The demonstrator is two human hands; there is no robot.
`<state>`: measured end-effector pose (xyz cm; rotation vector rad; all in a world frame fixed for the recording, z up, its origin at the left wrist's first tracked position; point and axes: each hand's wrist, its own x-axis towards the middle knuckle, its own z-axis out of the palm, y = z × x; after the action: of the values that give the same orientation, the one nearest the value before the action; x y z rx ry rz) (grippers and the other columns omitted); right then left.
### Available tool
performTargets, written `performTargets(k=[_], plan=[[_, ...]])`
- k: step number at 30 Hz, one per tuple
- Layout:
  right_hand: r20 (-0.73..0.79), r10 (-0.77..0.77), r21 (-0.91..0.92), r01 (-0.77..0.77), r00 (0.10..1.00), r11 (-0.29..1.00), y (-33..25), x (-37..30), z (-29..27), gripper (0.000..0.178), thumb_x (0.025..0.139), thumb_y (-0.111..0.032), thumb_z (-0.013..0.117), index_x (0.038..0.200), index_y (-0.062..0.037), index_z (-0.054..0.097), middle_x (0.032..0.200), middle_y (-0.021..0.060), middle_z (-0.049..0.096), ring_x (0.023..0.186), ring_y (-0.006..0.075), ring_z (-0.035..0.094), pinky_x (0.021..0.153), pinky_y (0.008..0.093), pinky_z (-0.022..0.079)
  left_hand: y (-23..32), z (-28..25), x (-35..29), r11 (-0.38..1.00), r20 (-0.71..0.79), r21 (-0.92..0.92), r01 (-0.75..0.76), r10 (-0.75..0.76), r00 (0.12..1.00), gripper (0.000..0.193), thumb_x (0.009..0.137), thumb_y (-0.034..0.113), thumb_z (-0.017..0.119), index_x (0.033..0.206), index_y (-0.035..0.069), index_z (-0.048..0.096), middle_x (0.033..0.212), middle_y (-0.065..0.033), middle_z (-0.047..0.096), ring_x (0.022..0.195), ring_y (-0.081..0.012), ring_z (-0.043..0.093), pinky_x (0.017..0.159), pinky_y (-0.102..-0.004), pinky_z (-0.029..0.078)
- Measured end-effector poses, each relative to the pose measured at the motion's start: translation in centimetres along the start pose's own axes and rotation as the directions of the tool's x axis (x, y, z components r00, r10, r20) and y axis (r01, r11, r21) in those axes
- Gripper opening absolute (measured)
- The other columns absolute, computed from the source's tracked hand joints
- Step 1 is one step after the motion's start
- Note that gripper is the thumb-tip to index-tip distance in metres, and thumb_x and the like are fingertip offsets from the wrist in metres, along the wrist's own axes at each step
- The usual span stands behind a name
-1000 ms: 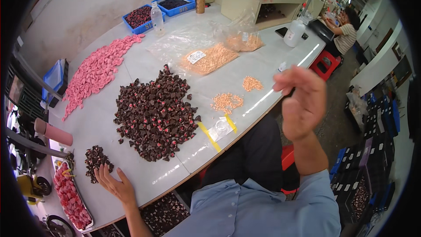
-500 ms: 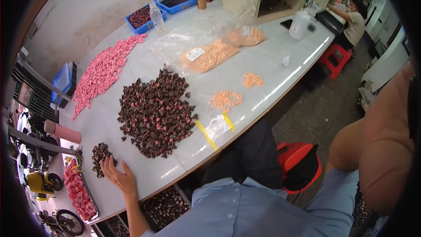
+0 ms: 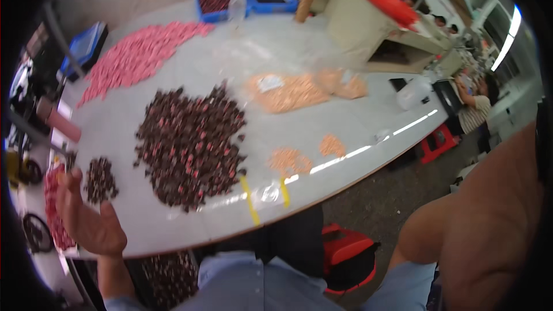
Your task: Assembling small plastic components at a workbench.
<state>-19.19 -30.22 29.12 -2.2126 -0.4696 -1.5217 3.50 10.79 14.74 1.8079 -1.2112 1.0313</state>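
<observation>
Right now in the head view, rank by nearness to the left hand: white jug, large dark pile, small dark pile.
1. Small dark pile, just beyond the left hand.
2. Large dark pile, to the hand's right.
3. White jug, far off to the right.

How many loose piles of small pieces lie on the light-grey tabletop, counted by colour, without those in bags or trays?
Pink pile of flat pieces: 1
Dark-brown piles of chunky pieces: 2 (large dark pile, small dark pile)
Pale-orange piles of fine pieces: 2 (wider orange pile, narrower orange pile)
Total: 5
</observation>
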Motion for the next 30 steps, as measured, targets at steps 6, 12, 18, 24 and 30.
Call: performTargets(k=[6,12,18,24,30], plan=[[0.002,0.141,0.214,-0.138,0.99,0.967,3.4,-3.5,1.6,0.075,0.093,-0.051,0.063,0.144,-0.0003,0.04,0.134,0.0244,0.054,0.118,0.0351,0.056,0.091,0.0393,0.049,0.3,-1.5,10.3,0.889,0.084,-0.392,-0.235,0.29,0.953,0.062,0.095,0.021,0.065,0.146,-0.003,0.039,0.15,-0.026,0.04,0.137,-0.0416,0.044,0.113,-0.0599,0.037],[0.022,-0.005,0.176,0.001,1.0,0.984,-2.3,-2.0,1.3,0.071,0.095,-0.05,0.061,0.143,-0.0015,0.041,0.135,0.0243,0.052,0.121,0.0361,0.054,0.093,0.0403,0.048,2.9,0.5,8.8,0.905,-0.088,-0.314,-0.287,0.273,0.958,0.061,0.095,0.021,0.065,0.146,-0.003,0.039,0.149,-0.026,0.04,0.137,-0.0417,0.044,0.113,-0.0597,0.037],[-0.084,-0.001,0.075,0.008,0.996,0.997,-3.7,-2.1,-1.7,0.068,0.097,-0.049,0.059,0.143,-0.0027,0.041,0.137,0.0242,0.051,0.124,0.037,0.052,0.095,0.0413,0.047,2.8,2.9,13.6,0.861,-0.126,-0.334,-0.384,0.363,0.923,0.061,0.095,0.02,0.065,0.146,-0.003,0.039,0.149,-0.0261,0.041,0.137,-0.0417,0.044,0.113,-0.0595,0.037],[-0.281,0.09,-0.041,-0.106,0.955,0.994,-4.5,4.7,-1.0,0.064,0.098,-0.047,0.057,0.143,-0.0039,0.042,0.138,0.0241,0.05,0.127,0.038,0.05,0.097,0.0423,0.046,1.0,1.6,26.1,0.759,-0.075,-0.424,-0.494,0.514,0.855,0.061,0.095,0.02,0.065,0.146,-0.004,0.04,0.148,-0.0261,0.042,0.136,-0.0418,0.045,0.113,-0.0593,0.037],[0.178,-0.102,0.951,-0.144,0.979,0.273,-6.7,7.1,-2.6,0.014,0.098,-0.018,0.05,0.097,-0.0073,0.06,0.096,0.0073,0.06,0.087,0.0195,0.054,0.078,0.0353,0.041,2.4,1.4,31.8,0.725,-0.093,-0.438,-0.531,0.551,0.829,0.061,0.095,0.02,0.064,0.145,-0.004,0.04,0.148,-0.0262,0.042,0.136,-0.0419,0.045,0.113,-0.0591,0.037]])
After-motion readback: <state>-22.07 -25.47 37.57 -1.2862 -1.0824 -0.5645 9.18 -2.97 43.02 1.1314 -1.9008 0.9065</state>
